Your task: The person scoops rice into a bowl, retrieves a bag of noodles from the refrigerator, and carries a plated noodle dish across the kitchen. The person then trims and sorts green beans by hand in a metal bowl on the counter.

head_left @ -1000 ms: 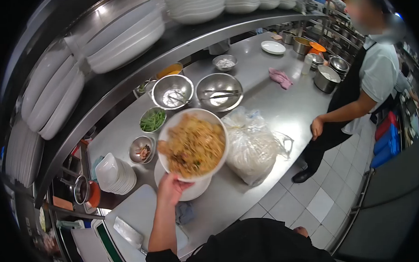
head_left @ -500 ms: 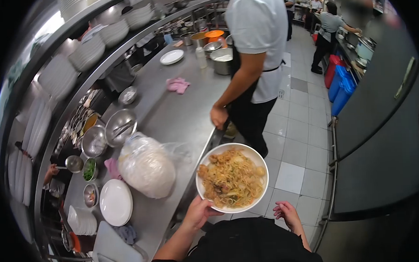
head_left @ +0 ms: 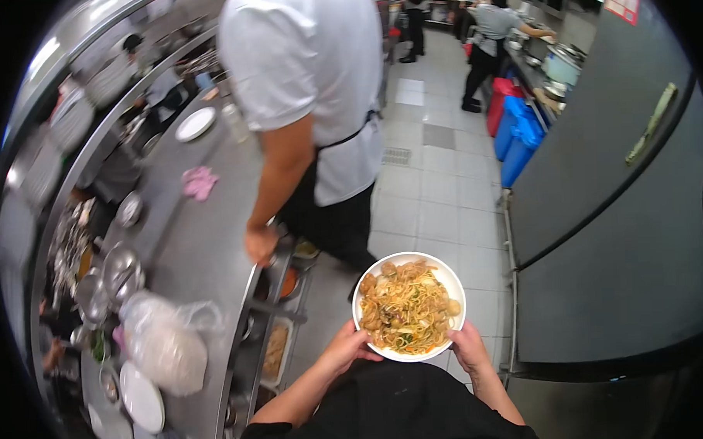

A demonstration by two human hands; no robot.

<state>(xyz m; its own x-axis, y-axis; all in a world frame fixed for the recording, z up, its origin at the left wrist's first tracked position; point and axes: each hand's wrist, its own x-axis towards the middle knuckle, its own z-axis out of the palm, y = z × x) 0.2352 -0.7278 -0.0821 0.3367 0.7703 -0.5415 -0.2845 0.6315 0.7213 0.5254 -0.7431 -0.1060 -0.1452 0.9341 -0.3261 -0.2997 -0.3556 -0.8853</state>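
Note:
A round white plate (head_left: pixel 358 306) heaped with fried noodles (head_left: pixel 405 307) and browned chunks is held level in front of my dark apron. My left hand (head_left: pixel 348 348) grips its lower left rim, thumb on top. On the lower right rim, my right hand (head_left: pixel 469 347) is closed too, with its fingers partly hidden under the plate. Just beyond the plate stands a co-worker (head_left: pixel 308 89) in a white shirt and dark apron, whose hand (head_left: pixel 261 244) is by the edge of the steel counter (head_left: pixel 221 255).
On the counter lie a plastic bag of pale food (head_left: pixel 170 353), a pink cloth (head_left: pixel 200 183), white plates (head_left: pixel 143 397) and metal bowls (head_left: pixel 123 272). Tall grey fridge doors (head_left: pixel 602 288) line the right. Blue bins (head_left: pixel 522 148), a red bin (head_left: pixel 503 102) and another worker (head_left: pixel 491 40) are farther along the tiled aisle (head_left: pixel 436 193).
My right hand, free before, has come onto the plate's rim. My view has turned right, so the counter and the co-worker appear farther left.

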